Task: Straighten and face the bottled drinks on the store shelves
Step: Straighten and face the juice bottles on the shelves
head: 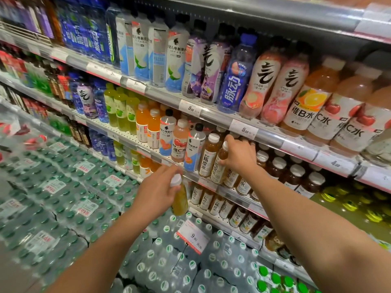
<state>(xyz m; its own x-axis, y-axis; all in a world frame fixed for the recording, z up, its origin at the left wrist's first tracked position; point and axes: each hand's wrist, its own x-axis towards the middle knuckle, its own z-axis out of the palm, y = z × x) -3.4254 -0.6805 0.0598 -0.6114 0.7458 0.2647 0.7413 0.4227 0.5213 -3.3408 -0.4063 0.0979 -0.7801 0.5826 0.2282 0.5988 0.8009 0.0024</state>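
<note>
1. My left hand [157, 192] is curled round a yellow bottle [179, 197], gripping it high, just under its white cap. It hangs clear of the shelves, in front of the shelf edge [191, 176] and above the water packs [169, 256].

2. My right hand [238, 155] pinches the neck of an amber tea bottle [219, 166] on the middle shelf, fingers wrapped just below the cap. That bottle leans left, touching a like bottle [208, 158] beside it.

3. Handling, as I judge it: both are full plastic bottles, stiff enough to squeeze, moderately heavy, with smooth label sleeves that could slip. The neck grip is fine for tilting and turning. To lift one I'd move down to the body.

4. The tea row stands close together, so nudging one bottle may tip its neighbours. I'd turn it slowly, label outward.

5. Contents: the held bottle has yellow-green liquid nearly to the shoulder, and the tea bottles hold amber liquid, all capped.

6. The upper shelf carries pink bottles [273, 85] and a blue bottle [233, 79] leaning at angles. The shrink-wrapped water packs below hold green-capped bottles.
</note>
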